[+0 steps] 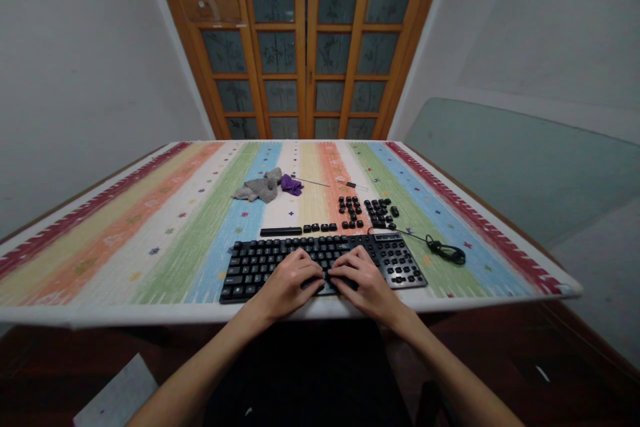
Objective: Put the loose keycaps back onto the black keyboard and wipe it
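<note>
A black keyboard (pixel 253 271) lies near the front edge of the table, its left side still bearing keycaps and its right-hand block (pixel 399 259) bare of most of them. Over its lower middle, my left hand (pixel 294 280) and my right hand (pixel 365 281) face each other, fingertips almost meeting. The fingers of both are bent in a pinch at the bottom rows; whatever is between them is too small and covered to make out. Just behind the keyboard sit a long black space bar keycap (pixel 281 231) and a row of loose keycaps (pixel 320 227).
More loose keycaps (pixel 379 212) are grouped behind the keyboard's right part. A coiled cable (pixel 446 251) lies at right. Farther back are a grey cloth (pixel 263 187), a purple cloth (pixel 292 185), a thin rod (pixel 313 181) and a small wire tool with a dark handle (pixel 351 185).
</note>
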`<state>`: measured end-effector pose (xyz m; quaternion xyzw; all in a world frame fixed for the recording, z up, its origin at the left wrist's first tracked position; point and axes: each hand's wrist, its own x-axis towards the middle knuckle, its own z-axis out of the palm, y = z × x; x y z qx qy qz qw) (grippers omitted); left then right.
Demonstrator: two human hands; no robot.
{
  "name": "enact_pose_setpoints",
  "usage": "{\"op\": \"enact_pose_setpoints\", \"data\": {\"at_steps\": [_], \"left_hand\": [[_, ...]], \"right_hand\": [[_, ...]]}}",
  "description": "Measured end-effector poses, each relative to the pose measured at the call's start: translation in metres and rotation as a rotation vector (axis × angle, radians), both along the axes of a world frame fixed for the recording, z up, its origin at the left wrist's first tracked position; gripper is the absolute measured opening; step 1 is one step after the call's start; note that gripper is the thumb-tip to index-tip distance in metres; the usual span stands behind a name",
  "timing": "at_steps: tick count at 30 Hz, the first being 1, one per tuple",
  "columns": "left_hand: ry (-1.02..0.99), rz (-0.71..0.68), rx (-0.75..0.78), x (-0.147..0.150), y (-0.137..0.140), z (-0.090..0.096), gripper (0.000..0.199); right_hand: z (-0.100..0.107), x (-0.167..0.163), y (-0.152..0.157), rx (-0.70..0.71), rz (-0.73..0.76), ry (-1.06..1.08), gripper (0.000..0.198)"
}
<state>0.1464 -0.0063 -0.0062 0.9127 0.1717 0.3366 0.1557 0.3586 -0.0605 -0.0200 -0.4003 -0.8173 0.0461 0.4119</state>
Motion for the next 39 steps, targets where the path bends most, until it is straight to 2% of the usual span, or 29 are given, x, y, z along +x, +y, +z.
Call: {"op": "enact_pose_setpoints", "data": {"at_steps": [8,20,35,39], "left_hand": [[0.025,0.001,0.043,0.0004,0.0009,-0.0006,0.009],[0.008,0.019,0.057,0.0006,0.0024,-0.0017,0.013],[0.012,-0.001,0.071,0.0013,0.0020,0.0012,0.014],[0.015,-0.011,0.071,0.0009,0.0023,-0.0007,0.015]], "right_hand": [[0.0011,-0.0016,-0.0002,0.010,-0.001,-0.027,0.016],[-0.0010,-0.0030,-0.0034,-0.003,-0.010,-0.046,0.013],[0.0011,-0.0043,-0.0024,0.067,-0.024,-0.039,0.016],[-0.0007,-0.0036,-0.0033,0.036,-0.043,-0.010,0.016]]}}
